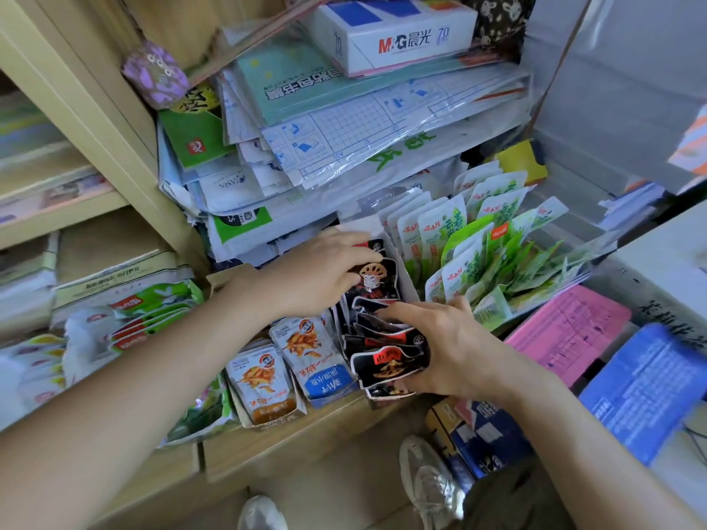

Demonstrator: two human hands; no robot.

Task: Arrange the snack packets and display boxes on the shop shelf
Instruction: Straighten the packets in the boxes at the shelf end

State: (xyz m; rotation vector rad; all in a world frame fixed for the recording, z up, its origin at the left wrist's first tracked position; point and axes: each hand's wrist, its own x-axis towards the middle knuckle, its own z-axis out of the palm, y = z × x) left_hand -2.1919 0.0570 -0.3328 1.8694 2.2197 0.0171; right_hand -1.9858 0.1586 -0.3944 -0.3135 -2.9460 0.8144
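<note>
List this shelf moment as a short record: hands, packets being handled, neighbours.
handled item: black packets, standing in a row on the shelf
left hand: left hand grips the back end of the row
right hand: right hand grips the front end
to their left: orange-and-white packets in open display boxes
to their right: green packets upright in a clear box
above: stacked stationery, topped by a white paper box
</note>
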